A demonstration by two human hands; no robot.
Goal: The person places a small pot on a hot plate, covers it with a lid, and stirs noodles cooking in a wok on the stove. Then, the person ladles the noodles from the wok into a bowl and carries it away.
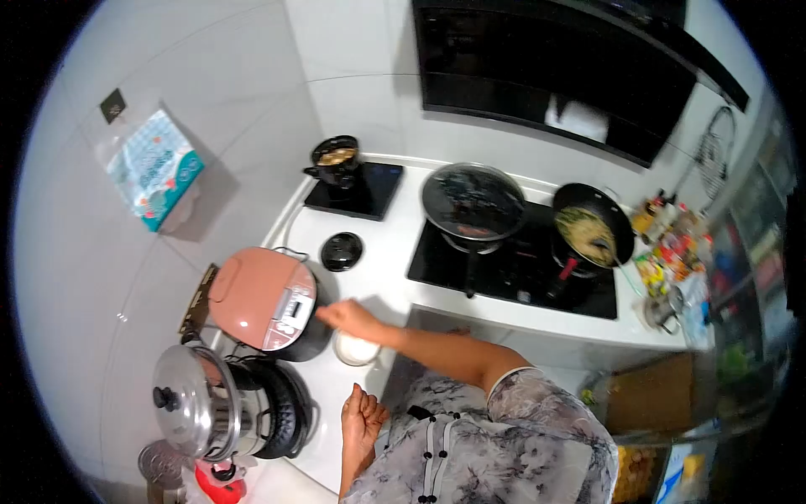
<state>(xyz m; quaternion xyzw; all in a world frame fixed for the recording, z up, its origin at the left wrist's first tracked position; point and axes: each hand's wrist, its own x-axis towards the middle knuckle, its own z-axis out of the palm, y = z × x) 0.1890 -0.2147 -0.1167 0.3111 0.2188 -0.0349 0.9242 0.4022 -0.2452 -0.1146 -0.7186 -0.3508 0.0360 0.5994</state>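
Observation:
My right hand (351,321) reaches across to the left with its fingers curled together, close to the front of a pink rice cooker (250,290). Whether the fingertips touch the cooker or hold something small cannot be made out. Partly under that hand stands a white bowl (358,351) with pale contents. Nearer my body, my left hand (363,413) is held by the counter edge, fingers folded in, and nothing shows in it. The cooker's lid is down, and its light control panel (291,317) faces my right hand.
A steel pot with lid (189,395) stands at the lower left. Behind are a small black pot (337,160) on a hot plate (369,191) and a black lid (342,251). The cooktop (529,281) carries a covered pan (473,200) and a wok (592,225) with food.

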